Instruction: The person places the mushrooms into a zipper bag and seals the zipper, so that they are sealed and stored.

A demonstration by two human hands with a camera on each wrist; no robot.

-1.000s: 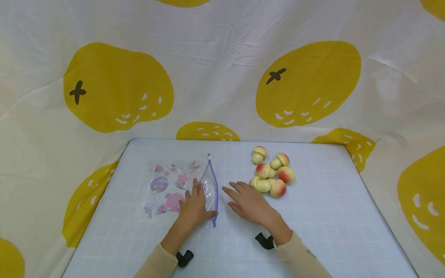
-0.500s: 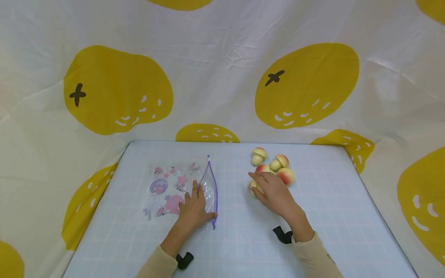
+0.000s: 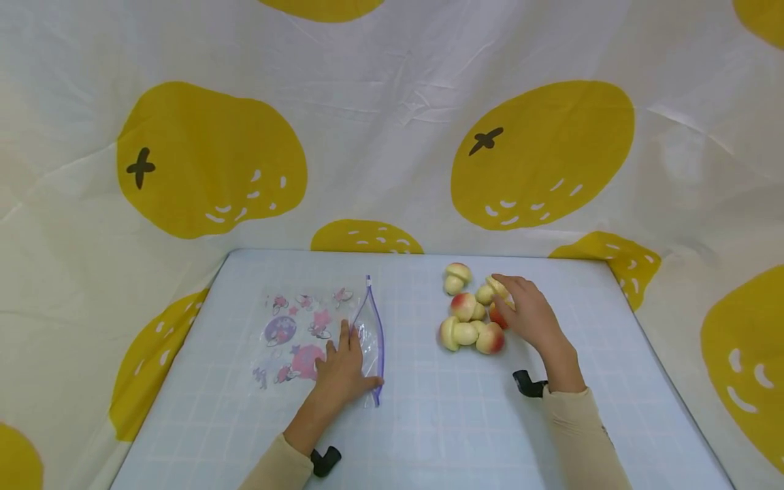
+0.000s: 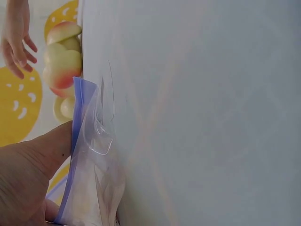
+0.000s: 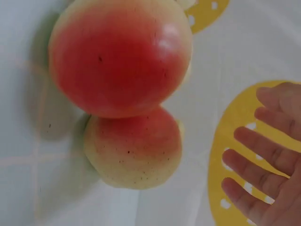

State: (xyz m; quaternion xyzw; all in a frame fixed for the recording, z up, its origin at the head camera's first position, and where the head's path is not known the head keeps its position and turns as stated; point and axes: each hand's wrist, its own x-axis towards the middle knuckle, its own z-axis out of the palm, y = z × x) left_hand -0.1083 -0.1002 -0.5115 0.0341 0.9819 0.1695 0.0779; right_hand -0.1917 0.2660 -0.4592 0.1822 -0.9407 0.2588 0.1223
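My left hand rests with spread fingers on a clear zip bag printed with pink and purple pictures. Its thumb touches the purple zip edge, which stands a little open in the head view. Several toy mushrooms, cream with red-blushed caps, lie clustered to the right of the bag. My right hand hovers at the right side of the cluster and partly hides two of them. In the right wrist view its fingers are extended and hold nothing, apart from a large red-capped mushroom.
A pale blue checked cloth covers the table. Behind and beside it hangs a white curtain with big yellow fruit prints. Black camera mounts stick out at both wrists.
My right hand has moved right, from beside the bag, across the front mushrooms to the cluster's right side. The left hand and the bag have stayed in place.
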